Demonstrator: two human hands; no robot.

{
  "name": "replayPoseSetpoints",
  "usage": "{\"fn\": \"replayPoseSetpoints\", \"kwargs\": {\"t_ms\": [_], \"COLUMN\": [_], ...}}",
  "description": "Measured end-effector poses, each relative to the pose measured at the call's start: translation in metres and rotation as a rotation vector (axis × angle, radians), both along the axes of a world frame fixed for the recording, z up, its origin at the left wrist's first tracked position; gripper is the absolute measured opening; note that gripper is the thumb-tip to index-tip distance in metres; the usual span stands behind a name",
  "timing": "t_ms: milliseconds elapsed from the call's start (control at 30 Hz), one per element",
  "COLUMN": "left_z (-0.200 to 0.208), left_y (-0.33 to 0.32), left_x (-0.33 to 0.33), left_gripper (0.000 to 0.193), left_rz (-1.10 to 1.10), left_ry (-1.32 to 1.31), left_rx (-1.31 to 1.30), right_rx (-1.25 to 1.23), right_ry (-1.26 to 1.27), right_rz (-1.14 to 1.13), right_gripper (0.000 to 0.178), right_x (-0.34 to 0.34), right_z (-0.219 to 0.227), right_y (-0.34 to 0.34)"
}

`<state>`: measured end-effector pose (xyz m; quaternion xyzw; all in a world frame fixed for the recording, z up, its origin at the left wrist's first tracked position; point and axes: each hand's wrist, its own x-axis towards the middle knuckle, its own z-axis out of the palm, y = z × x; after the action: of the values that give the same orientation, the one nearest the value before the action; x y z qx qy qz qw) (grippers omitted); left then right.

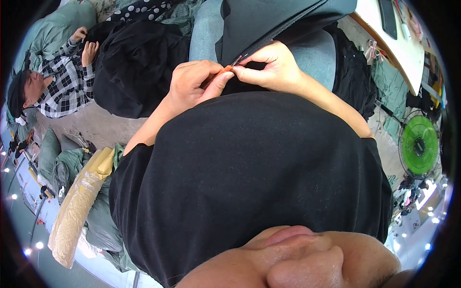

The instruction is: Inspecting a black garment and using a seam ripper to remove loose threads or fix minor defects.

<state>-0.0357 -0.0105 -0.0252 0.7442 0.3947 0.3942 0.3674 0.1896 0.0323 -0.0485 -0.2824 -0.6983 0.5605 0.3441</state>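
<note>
So, left hand [193, 80] pinches orange tool [228, 68], right hand [279, 67] pinches cloth [257, 21] by its near corner; tool sits between both hands, nearer left, long axis slanting up-right toward cloth's edge.

Can't ID the sm. orange tool [227, 69] in the left hand [194, 81]; fingers cover most of it. Right hand [276, 67] hides part of the dark cloth [269, 19] edge it pinches, & the cloth's far end runs out of view. Jeans [205, 41] mostly covered, too. Far left, whatever's at the co-worker's hands [89, 53] is too tiny to tell; their lap's blocked by a black heap [139, 72]. Spotted fabric [141, 10] & the white table [408, 62], w/ a dark slab [388, 20], get cut off at the far edge. Right: fan [419, 146] blades blurred. Near left: wrapped roll [79, 206], contents unclear.
</note>
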Motion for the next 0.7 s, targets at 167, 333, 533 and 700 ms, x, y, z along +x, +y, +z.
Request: {"fn": "replayPoseSetpoints", "kwargs": {"t_ms": [167, 333, 533, 700], "left_z": [0.004, 0.010, 0.011, 0.011], "left_y": [0.005, 0.011, 0.016, 0.019], "left_x": [0.001, 0.004, 0.008, 0.013], "left_gripper": [0.014, 0.018, 0.020, 0.019], "left_rz": [-0.007, 0.010, 0.024, 0.042], "left_ry": [0.024, 0.070, 0.085, 0.083], "left_rx": [-0.006, -0.009, 0.036, 0.045], "right_rx": [-0.012, -0.048, -0.105, -0.070], "right_ry": [-0.062, -0.090, -0.120, -0.103], "right_rz": [0.045, 0.038, 0.049, 0.028], "right_gripper": [0.013, 0.012, 0.015, 0.025], "right_x": [0.003, 0.001, 0.001, -0.001], "right_z": [0.003, 0.005, 0.006, 0.003], "right_y": [0.001, 0.001, -0.001, -0.001]}}
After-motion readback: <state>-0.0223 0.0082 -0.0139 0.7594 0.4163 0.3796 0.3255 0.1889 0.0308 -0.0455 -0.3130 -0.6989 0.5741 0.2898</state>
